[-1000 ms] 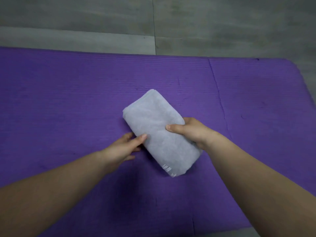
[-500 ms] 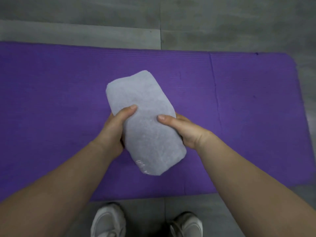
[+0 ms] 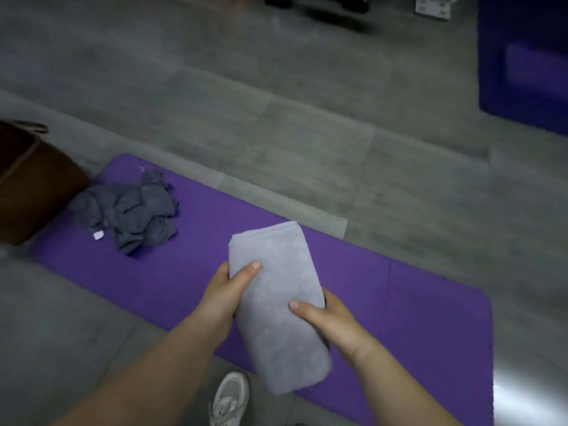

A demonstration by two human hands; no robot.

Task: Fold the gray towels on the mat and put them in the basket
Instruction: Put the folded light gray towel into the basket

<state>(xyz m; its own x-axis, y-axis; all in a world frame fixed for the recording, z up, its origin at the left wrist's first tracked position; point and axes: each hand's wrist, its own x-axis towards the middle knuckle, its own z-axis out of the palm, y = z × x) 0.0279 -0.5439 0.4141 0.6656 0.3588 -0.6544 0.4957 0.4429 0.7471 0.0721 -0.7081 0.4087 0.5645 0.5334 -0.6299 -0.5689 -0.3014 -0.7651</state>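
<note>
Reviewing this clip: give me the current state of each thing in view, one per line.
Light gray towel: folded into a compact rectangle, held up above the mat.
Left hand: gripping the towel's left edge.
Right hand: gripping its right edge.
Dark gray towel: crumpled, unfolded, lying on the mat.
Purple mat: spread flat on the floor.
Brown basket: at the mat's left end; contents not visible.

Both forearms are bare right up to where they leave the view at the near edge, with no sleeve or cuff showing. The left hand (image 3: 226,295) and right hand (image 3: 330,322) are bare too; the fingernails that show are short and plain. Down at the near edge, one foot wears a white lace-up sneaker (image 3: 229,399) with a chunky pale sole and white laces.
</note>
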